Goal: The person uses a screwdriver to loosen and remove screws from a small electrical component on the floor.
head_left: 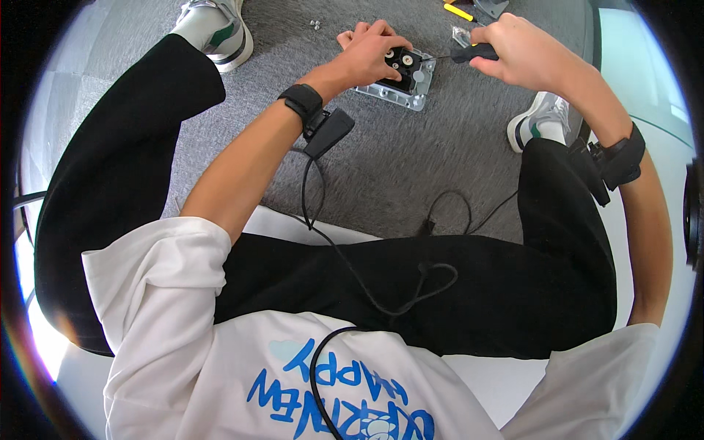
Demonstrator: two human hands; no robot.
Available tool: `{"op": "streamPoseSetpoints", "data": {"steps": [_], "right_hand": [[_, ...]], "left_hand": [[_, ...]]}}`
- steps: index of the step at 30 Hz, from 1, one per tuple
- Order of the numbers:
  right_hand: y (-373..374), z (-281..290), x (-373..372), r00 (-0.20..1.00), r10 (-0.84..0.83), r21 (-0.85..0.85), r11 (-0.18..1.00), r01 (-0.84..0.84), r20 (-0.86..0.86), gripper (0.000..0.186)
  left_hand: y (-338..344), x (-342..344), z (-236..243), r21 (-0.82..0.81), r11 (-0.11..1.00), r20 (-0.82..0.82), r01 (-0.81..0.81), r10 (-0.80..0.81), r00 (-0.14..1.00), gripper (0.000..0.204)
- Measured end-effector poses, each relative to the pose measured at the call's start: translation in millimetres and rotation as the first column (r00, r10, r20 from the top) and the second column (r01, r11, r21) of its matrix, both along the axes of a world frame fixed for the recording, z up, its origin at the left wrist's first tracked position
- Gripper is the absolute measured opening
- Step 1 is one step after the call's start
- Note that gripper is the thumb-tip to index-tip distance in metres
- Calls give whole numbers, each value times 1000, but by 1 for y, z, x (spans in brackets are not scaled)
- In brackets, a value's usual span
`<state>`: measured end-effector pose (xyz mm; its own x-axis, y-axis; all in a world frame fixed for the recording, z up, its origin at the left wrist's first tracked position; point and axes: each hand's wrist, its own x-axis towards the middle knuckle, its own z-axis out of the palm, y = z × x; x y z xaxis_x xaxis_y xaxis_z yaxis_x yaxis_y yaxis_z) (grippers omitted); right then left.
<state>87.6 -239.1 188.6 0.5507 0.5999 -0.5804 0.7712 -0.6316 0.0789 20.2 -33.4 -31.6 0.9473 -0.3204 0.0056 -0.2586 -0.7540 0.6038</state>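
centrally, the black unit (pixel 400 79) with its pale round fittings lies on a grey, translucent-looking plate (pixel 414 100), which rests on the carpet (pixel 396 147) between your feet. your left hand (pixel 367 59), half curled, holds the black unit from its left side, thumb and fingers spread across it. your right hand (pixel 522 50) is closed around the dark handle of a screwdriver (pixel 475 53); its thin shaft points left toward the unit, though tip contact cannot be told. farther out lie a yellow-handled tool (pixel 458 12), right, and small metallic pieces (pixel 315 24), left.
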Motion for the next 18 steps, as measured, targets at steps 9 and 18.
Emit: {"op": "streamPoseSetpoints", "data": {"steps": [9, 18], "right_hand": [[22, -2, -16, 864, 487, -35, 873, -487, 128, 25], [37, -2, -20, 793, 518, 128, 806, -578, 322, 19]], "left_hand": [[3, 7, 4, 9, 997, 19, 79, -79, 997, 62], [-6, 9, 21, 98, 993, 9, 62, -63, 998, 65]]}}
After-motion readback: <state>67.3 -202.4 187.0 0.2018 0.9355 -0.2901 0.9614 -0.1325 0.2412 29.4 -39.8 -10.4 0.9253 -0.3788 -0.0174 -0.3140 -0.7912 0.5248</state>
